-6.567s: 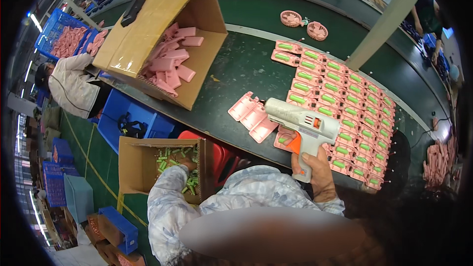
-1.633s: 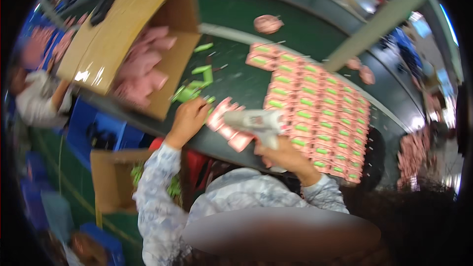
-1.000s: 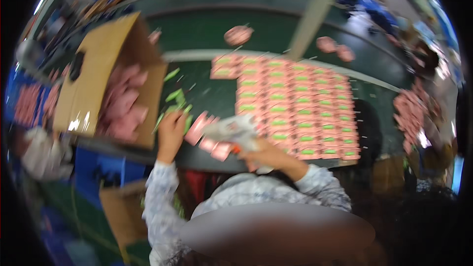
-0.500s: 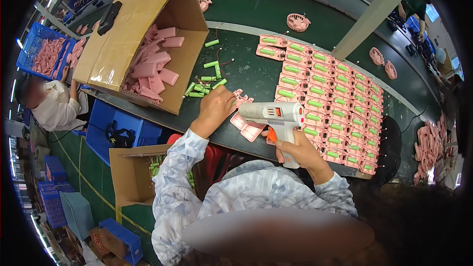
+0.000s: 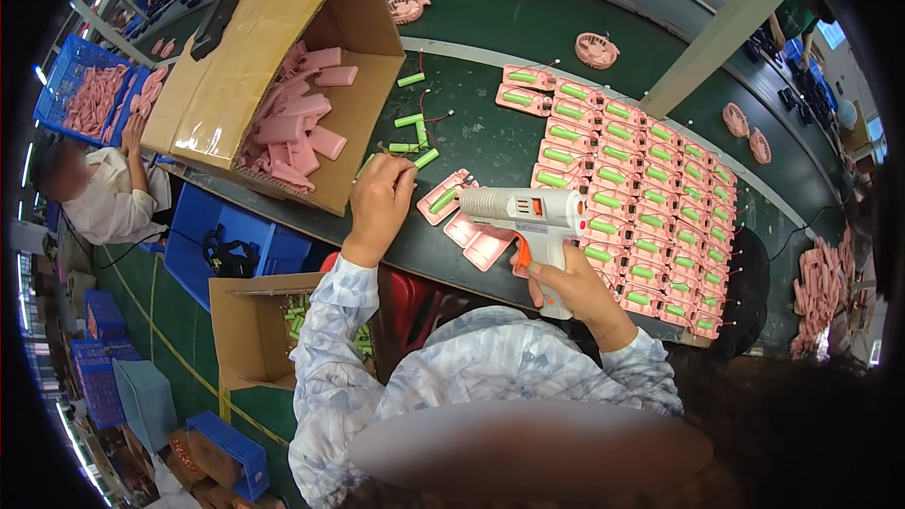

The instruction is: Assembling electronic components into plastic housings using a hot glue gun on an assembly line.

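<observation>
Since the previous frame, the left grip (image 5: 380, 200) had moved leftward from the pink shell (image 5: 434, 216) to the loose green batteries (image 5: 427, 158), left of the glue gun (image 5: 521, 209); whether its curled fingers held anything could not be told. The right grip (image 5: 583, 285) clasped the glue gun. The shell, bearing one battery (image 5: 443, 200), lay beside the glue gun's nozzle; rows of filled shells (image 5: 613, 174) lay right of it.

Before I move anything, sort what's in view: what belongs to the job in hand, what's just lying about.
Likely in the job:
white glue gun in the right hand
green cells by the left hand
open pink casings
carton of pink pieces

Seemingly just lying about:
black object atop that carton
blue bin
</observation>
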Motion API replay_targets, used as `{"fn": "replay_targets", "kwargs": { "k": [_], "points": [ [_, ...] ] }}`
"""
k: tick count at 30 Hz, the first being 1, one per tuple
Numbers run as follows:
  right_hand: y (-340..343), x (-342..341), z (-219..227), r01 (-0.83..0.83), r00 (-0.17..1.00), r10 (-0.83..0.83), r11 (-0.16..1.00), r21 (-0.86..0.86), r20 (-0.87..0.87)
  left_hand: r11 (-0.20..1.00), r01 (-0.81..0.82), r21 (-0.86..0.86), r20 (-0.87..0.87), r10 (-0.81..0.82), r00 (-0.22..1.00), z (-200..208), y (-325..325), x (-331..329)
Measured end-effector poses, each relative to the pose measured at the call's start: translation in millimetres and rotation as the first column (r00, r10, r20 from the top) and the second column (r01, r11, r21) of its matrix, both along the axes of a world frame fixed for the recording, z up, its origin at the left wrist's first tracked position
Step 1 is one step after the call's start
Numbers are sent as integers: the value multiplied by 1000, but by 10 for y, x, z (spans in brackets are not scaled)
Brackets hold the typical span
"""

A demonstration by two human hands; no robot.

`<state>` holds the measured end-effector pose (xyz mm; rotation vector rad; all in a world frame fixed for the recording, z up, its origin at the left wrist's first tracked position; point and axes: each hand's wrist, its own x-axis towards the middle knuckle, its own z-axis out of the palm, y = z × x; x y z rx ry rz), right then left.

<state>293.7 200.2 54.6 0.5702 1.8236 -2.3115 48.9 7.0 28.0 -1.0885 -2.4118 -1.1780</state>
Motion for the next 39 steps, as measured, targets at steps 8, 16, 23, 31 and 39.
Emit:
{"fn": "replay_targets", "kwargs": {
  "k": [8,16,23,31,39],
  "points": [
    [-85,-155,1,18,1000,-18,999,39,-1,996,28,-90,-179,-44,983,-79,34,-73],
    [-88,-167,-6,50,999,-50,995,86,5,993,44,-114,-225,-69,972,-146,186,-128],
    [-103,-209,-80,22,1000,-22,999,-38,8,991,131,14,-163,-126,979,-14,-6,-9],
    [-133,-73,-109,7,997,-11,999,-50,-72,768,632,107,-416,-543,730,177,-4,818],
    [-43,76,-28,5,999,-5,1000,-12,-48,705,703,95,-403,-619,674,287,162,1080]
  ]
}}
